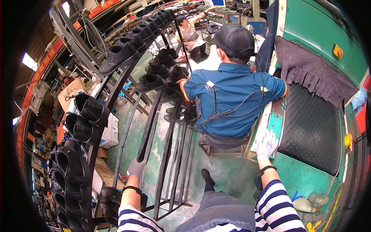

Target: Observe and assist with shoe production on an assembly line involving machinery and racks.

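Observation:
My left hand, in a grey glove, is closed around the near end of a dark metal bar of the shoe rack. Farther along that rack stand black shoes on several levels. My right hand, gloved in white, lies with fingers stretched out at the edge of the green machine, beside its black studded conveyor belt. Nothing shows in the right hand. Part of the left hand's grip is hidden behind the glove's back.
A co-worker in a blue shirt sits just ahead, between rack and machine. Another rack with black shoes curves along the left. A white plastic container stands on the floor behind it. Farther back sits another person. A bottle lies at lower right.

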Tool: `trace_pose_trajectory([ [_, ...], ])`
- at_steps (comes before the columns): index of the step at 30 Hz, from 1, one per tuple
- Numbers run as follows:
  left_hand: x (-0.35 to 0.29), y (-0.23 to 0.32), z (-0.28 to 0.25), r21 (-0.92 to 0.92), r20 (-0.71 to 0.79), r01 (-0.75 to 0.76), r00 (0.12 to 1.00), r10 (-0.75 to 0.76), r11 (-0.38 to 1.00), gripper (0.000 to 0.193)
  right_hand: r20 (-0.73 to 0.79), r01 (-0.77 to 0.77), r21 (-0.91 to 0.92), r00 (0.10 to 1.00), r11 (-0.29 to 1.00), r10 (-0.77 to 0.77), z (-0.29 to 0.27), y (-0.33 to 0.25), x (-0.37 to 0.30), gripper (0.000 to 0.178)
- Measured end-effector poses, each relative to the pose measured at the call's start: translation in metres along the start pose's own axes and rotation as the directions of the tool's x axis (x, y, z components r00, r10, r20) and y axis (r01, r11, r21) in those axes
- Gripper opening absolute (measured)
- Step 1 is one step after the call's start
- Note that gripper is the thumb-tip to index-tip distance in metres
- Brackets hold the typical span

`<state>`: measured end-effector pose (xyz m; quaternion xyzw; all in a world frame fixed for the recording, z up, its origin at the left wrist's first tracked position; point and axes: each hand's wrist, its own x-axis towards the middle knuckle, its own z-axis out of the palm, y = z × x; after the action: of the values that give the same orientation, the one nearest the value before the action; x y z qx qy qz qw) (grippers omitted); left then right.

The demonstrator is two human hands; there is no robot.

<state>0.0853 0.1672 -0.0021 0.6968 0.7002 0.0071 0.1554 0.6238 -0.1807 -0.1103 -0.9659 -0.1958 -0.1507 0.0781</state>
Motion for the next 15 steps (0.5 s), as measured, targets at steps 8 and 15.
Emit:
trace_pose_trajectory([
  [8, 0.001, 0.004, 0.003, 0.003, 0.025, 0.004, 1.0, -0.004, 1.0, 0.058, -0.041, 0.006, -0.035, 0.999, 0.999, -0.008, 0.015, 0.011, 0.002, 0.056],
  [15, -0.002, 0.004, -0.001, 0.01, 0.014, 0.017, 1.0, -0.017, 1.0, 0.058, -0.073, 0.022, -0.02, 0.997, 1.0, -0.023, 0.016, 0.007, -0.001, 0.055],
])
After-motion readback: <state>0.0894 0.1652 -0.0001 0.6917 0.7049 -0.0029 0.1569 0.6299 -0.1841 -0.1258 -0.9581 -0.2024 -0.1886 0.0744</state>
